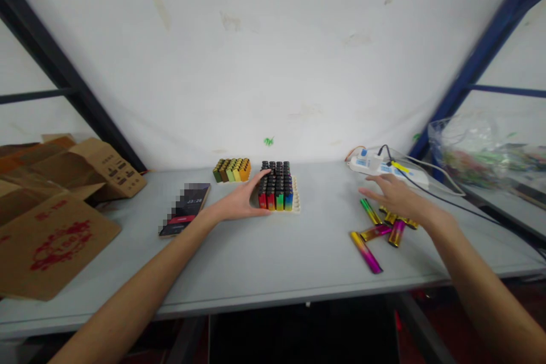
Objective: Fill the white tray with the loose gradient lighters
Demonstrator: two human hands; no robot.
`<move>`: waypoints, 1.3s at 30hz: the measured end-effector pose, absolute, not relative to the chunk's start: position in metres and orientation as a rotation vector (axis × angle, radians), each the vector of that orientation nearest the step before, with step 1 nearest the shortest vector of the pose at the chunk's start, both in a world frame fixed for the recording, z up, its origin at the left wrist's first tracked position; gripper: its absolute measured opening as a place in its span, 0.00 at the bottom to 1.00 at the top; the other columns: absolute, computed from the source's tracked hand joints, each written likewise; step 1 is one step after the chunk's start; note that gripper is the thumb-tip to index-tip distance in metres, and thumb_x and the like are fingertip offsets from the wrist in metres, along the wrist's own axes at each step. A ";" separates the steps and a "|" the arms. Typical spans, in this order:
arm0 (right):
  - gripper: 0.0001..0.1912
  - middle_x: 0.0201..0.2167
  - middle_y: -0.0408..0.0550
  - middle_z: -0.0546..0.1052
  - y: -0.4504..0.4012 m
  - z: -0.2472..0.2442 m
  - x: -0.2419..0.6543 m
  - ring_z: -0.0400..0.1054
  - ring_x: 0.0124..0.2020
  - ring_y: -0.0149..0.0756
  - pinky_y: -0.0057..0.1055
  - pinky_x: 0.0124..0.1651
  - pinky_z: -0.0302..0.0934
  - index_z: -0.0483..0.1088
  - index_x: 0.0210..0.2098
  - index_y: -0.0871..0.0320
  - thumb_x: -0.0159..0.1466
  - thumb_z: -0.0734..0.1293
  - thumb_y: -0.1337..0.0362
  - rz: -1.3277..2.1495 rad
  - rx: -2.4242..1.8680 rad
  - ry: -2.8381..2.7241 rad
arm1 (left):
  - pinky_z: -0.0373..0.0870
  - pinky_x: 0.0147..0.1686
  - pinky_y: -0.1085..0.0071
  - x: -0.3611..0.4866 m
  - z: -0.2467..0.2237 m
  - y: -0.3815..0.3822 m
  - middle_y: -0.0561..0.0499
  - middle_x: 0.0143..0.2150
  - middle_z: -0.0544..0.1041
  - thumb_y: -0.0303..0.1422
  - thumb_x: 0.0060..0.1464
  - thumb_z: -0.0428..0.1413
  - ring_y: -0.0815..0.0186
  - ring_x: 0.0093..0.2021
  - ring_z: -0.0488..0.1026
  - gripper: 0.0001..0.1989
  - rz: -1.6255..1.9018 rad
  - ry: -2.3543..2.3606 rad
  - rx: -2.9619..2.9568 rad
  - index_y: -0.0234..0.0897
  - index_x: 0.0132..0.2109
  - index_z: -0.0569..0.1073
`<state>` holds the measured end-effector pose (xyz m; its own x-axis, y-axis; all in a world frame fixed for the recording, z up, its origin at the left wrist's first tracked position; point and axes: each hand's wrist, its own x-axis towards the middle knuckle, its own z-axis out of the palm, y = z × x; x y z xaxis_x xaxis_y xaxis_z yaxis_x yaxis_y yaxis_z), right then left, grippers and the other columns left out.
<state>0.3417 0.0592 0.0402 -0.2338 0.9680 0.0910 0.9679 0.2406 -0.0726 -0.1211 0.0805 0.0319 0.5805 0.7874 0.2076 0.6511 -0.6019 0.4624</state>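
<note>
Upright lighters (280,185) with black tops and red, green and blue bodies stand in rows in a white tray (297,199). My left hand (239,200) is at their left side, thumb and fingers spread in a C around the near-left corner; whether it touches them I cannot tell. My right hand (394,196) hovers with fingers apart over a loose pile of shiny tube-like pieces (396,233) in gold, magenta and green. The nearest piece (367,252), yellow to purple, lies apart at the pile's front left.
A second block of gold and green lighters (232,170) stands at the back. A phone (186,209) lies left, beside open cardboard boxes (63,233). Behind my right hand are a white power strip (371,164) and cables; a clear plastic bag (473,148) sits far right.
</note>
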 end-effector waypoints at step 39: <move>0.43 0.78 0.53 0.44 0.021 -0.003 0.310 0.39 0.75 0.73 0.78 0.65 0.44 0.46 0.75 0.38 0.66 0.59 0.33 -0.076 -1.718 -2.495 | 0.57 0.70 0.58 -0.120 0.034 0.078 0.44 0.77 0.52 0.56 0.53 0.63 0.50 0.72 0.60 0.56 0.553 1.189 2.499 0.46 0.76 0.39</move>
